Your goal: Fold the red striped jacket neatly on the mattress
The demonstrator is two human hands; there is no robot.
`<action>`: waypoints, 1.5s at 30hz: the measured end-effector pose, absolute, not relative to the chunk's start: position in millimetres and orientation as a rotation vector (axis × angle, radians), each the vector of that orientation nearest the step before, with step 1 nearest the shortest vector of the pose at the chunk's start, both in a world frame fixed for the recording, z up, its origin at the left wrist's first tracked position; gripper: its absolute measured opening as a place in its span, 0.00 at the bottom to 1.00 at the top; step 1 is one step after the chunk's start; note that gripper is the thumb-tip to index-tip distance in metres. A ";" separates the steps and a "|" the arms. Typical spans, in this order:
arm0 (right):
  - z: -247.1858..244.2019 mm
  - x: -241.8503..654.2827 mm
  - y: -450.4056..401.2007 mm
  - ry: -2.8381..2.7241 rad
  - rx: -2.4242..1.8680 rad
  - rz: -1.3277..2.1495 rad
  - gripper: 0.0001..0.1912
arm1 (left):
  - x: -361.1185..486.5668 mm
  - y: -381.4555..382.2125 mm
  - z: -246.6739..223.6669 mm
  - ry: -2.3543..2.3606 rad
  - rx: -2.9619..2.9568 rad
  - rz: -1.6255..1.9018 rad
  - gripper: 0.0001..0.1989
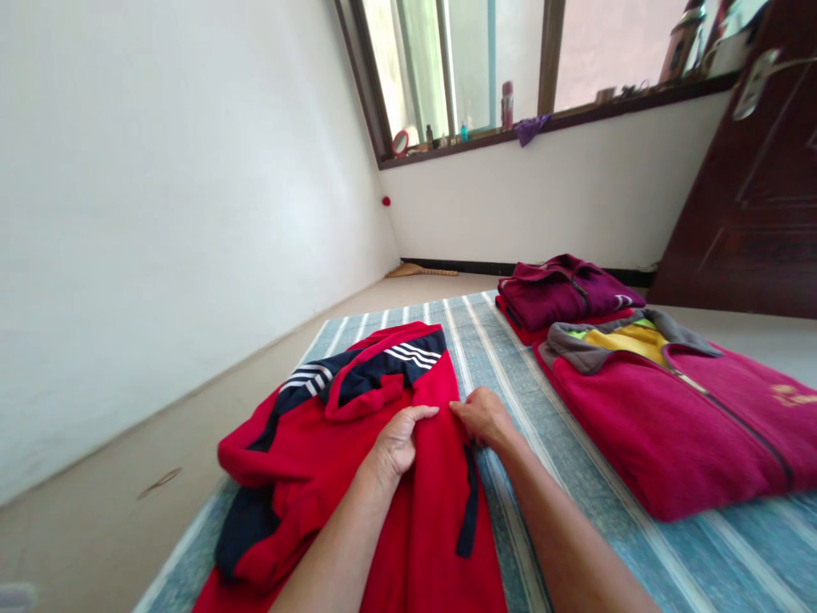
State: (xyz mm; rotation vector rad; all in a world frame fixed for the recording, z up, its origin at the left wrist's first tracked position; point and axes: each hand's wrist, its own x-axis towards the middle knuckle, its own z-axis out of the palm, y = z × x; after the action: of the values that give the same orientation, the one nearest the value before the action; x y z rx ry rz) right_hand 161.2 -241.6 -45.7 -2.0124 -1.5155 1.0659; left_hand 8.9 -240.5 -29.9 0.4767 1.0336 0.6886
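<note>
A red garment [345,451] with navy panels and white stripes lies partly folded on a blue-green striped sheet [459,340]. My left hand [401,438] presses on its middle, the thumb stretched to the right and the other fingers tucked against the red cloth. Along the garment's right edge, my right hand [482,415] grips the cloth with its fingers closed. A dark strap [468,502] hangs from that edge just below my right hand. The garment's lower end runs out of view beneath my forearms.
To the right lies a folded crimson jacket [664,426] with a grey collar; behind it is a folded maroon jacket [568,294] on red cloth. A white wall [179,213] rises on the left. A windowsill [574,117] with small items and a brown door [746,196] stand beyond.
</note>
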 end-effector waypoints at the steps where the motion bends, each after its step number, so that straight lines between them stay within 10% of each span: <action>1: -44.6 161.1 -242.3 -1.517 -2.018 1.050 0.23 | 9.3 -240.5 -29.6 1.067 0.463 0.687 0.06; 45: -59.2 162.8 -237.3 -1.388 -1.943 1.205 0.13 | -0.6 -259.2 -32.5 0.958 0.668 0.587 0.10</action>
State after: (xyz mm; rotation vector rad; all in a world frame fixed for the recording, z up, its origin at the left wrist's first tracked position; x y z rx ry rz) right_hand 162.8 -237.3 -59.2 -1.9425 -1.3876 1.2051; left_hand -0.6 -259.2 -32.5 0.6676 0.9583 0.5869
